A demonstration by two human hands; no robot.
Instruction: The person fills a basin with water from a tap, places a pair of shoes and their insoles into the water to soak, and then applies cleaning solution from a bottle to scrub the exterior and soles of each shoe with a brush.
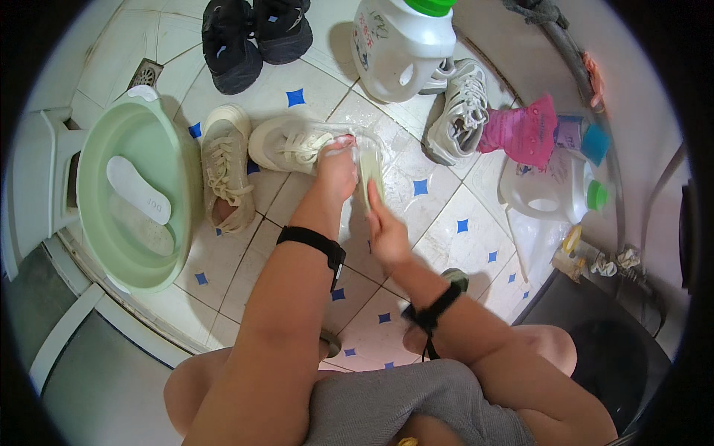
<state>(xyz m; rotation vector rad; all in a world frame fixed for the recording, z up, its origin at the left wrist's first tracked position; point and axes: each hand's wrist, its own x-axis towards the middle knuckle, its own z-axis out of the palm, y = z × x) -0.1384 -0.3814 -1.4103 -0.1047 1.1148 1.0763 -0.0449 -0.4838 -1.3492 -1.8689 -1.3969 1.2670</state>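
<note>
A wet white sneaker (277, 143) lies on the tiled floor, its toe to the left and its laces done up. My left hand (338, 169) is closed on it at the ankle opening, with white suds on the fingers. In my right hand (388, 232) is a pale green scrub brush (370, 167), held upright along the sneaker's heel; its bristles are hidden. Suds lie around the heel. The matching sneaker (227, 167) stands just left of the toe, pointing away from me.
At left stands a pale green basin (186, 223) of water with white insoles (139, 189). Black shoes (236, 48), a large white jug (401, 52) and grey-white sneakers (462, 108) line the far side. To the right are a pink pouch (524, 132) and another jug (547, 186).
</note>
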